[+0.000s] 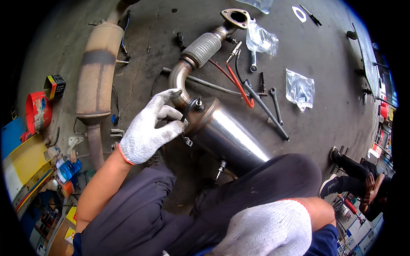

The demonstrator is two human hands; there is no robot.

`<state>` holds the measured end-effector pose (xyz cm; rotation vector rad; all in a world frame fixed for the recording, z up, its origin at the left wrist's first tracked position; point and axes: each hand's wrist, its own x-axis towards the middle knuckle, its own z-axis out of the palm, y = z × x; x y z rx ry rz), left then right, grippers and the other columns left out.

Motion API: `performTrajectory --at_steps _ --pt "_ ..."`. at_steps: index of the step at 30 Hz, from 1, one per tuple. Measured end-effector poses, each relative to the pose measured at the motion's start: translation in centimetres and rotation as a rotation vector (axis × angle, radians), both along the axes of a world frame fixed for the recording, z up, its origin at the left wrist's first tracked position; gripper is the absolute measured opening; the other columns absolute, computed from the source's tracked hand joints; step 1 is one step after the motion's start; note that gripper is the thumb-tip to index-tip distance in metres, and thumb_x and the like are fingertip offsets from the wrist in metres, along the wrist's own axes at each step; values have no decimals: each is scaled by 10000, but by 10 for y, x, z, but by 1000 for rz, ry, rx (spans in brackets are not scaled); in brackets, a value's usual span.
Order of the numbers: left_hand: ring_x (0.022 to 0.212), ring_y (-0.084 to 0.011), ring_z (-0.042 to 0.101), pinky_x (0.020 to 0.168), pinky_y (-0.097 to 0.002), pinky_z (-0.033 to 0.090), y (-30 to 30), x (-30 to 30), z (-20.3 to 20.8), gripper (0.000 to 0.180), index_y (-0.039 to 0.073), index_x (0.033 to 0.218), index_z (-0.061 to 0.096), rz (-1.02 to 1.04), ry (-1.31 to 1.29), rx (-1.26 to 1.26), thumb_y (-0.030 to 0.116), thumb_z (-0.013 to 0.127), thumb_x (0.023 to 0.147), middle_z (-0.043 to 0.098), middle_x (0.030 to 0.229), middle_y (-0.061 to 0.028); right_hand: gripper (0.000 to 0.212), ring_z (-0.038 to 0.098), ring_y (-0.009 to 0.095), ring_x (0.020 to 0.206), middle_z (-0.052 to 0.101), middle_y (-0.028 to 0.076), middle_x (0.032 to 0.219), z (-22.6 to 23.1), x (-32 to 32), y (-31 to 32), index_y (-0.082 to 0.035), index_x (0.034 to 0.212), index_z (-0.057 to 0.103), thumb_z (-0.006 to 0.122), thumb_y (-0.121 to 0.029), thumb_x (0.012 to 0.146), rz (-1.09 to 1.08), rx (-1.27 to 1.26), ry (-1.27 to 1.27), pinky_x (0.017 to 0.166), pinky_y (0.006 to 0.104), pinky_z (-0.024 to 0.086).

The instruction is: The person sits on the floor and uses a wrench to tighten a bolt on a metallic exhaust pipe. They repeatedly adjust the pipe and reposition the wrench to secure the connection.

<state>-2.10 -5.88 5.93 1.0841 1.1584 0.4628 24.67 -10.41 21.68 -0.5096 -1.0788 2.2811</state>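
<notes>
My left hand (149, 126), in a white knit glove, is at the inlet end of a shiny metal exhaust canister (232, 132). Its thumb and some fingers close on a thin black cable (186, 112), while the index finger reaches toward the bent exhaust pipe (179, 81). Beside the fingertips a small sensor (198, 103) stands up from the canister's cone. Farther along, the pipe carries a braided flex section (201, 49) and ends in a flange (236, 18). My right hand (269, 230), also gloved, rests low over my lap; its fingers are hidden.
A rusty, used exhaust canister (97, 72) lies at the left. On the floor to the right are a long bar (269, 113), a wrench (276, 104), a red cable (245, 91) and a plastic bag (300, 90). Another person's legs (354, 177) show at the far right.
</notes>
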Motion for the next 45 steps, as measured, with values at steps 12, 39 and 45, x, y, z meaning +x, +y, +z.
performTrajectory --at_steps 12,39,45 --pt "1171 -323 749 1061 -435 577 -5 20 -42 592 27 1458 663 -161 427 440 289 794 944 742 1263 -184 455 740 481 1097 764 303 1130 -93 38 124 55 1246 697 594 -363 1099 543 704 -1405 973 544 578" --pt "1067 -364 766 991 -438 600 -11 24 -59 438 54 1430 731 -138 350 695 174 737 1008 778 1233 -201 309 681 346 1208 771 118 1203 -255 15 153 -95 1253 819 676 -236 1018 343 1194 -891 1087 494 528" --pt "1141 -378 775 1018 -437 602 -9 23 -57 438 44 1424 735 -156 339 631 183 734 1009 783 1274 -213 338 702 366 1199 792 154 1222 -261 12 158 -77 1235 814 634 -279 1033 361 1230 -860 1071 496 547"
